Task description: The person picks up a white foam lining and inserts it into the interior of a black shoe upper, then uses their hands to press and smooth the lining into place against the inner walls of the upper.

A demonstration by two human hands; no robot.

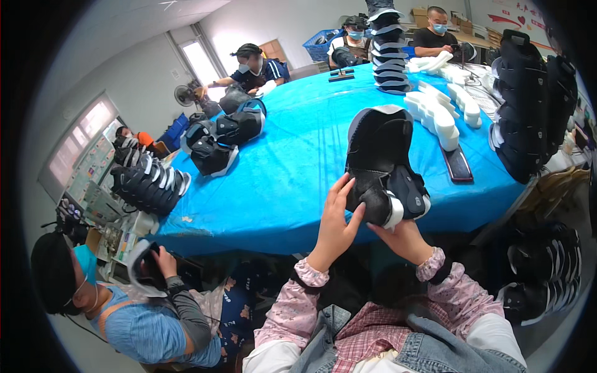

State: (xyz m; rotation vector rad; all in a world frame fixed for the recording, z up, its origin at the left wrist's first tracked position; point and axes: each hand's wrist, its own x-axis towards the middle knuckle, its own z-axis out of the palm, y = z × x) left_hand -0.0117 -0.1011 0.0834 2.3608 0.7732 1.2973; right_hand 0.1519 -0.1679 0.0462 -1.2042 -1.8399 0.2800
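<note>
In front of me, over the near edge of the table, is a black padded piece (380, 146) with a tall curved hollow upper part, a pale rim and white lower edges; its exact kind I cannot make out. My left hand (341, 214) grips its left side, fingers along the side and thumb on the lower part. My right hand (404, 239) supports it from below on the right, with some fingers hidden behind it.
A blue-covered table (292, 168) carries a tall stack of black pieces (389, 56), white foam pieces (435, 115), a dark phone (457, 165) and more black padded pieces (214, 140). Black stacks (525, 105) stand at right. A co-worker (146, 311) sits close on my left; others sit beyond.
</note>
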